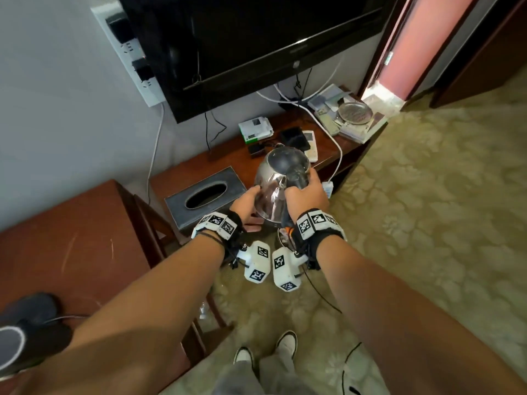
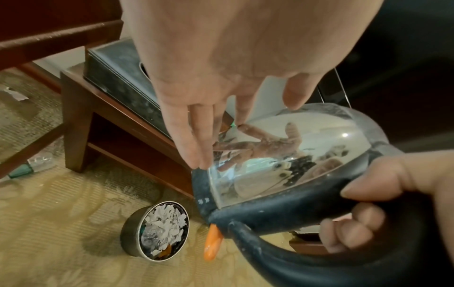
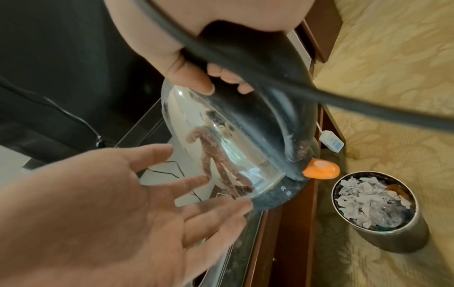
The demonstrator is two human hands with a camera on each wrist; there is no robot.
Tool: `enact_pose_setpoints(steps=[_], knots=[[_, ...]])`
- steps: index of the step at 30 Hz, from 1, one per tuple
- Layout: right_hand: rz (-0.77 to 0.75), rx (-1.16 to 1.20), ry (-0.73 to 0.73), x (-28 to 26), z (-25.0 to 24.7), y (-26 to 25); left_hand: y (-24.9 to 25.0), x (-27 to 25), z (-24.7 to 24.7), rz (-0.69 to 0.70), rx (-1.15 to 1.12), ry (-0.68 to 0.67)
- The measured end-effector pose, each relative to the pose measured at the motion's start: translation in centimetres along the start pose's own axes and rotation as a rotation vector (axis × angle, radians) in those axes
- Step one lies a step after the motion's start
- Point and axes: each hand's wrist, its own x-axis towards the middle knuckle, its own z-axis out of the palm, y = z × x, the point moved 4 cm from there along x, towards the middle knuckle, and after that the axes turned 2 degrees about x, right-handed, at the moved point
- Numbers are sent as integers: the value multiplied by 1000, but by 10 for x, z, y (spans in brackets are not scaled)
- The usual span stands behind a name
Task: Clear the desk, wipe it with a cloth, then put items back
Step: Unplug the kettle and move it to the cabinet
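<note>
A shiny steel electric kettle (image 1: pixel 278 185) (image 2: pixel 290 155) (image 3: pixel 221 151) with a black handle and an orange switch (image 3: pixel 321 170) hangs in the air over the front edge of the wooden desk (image 1: pixel 199 172). My right hand (image 1: pixel 306 189) (image 2: pixel 383 203) (image 3: pixel 194 64) grips the black handle. My left hand (image 1: pixel 246 202) (image 2: pixel 216 108) (image 3: pixel 137 203) is spread open, its straight fingers against the kettle's left side and lower rim.
A dark tissue box (image 1: pixel 205 195) sits on the desk just left of the kettle. Remotes, a white box and papers lie farther back under the TV (image 1: pixel 256 38). A steel waste bin (image 2: pixel 154 230) (image 3: pixel 378 209) full of scraps stands on the carpet below. A wooden chair (image 1: pixel 62 243) stands left.
</note>
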Motion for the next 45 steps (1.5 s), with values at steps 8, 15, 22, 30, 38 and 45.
enact_pose_setpoints(steps=[8, 15, 22, 30, 38, 45], knots=[[-20, -8, -34, 52, -12, 1, 25, 35, 37, -28, -51, -21], [-50, -67, -91, 108, 21, -13, 48, 91, 29, -80, -135, 20], [-76, -195, -177, 167, 66, -27, 71, 153, 12, -147, -182, 63], [-85, -178, -256, 197, 112, -30, 80, 199, -7, -182, -295, 133], [-150, -144, -341, 193, 138, -25, 80, 207, -20, -149, -277, 265], [-190, -145, -392, 187, 143, -23, 50, 246, -30, -121, -286, 355]])
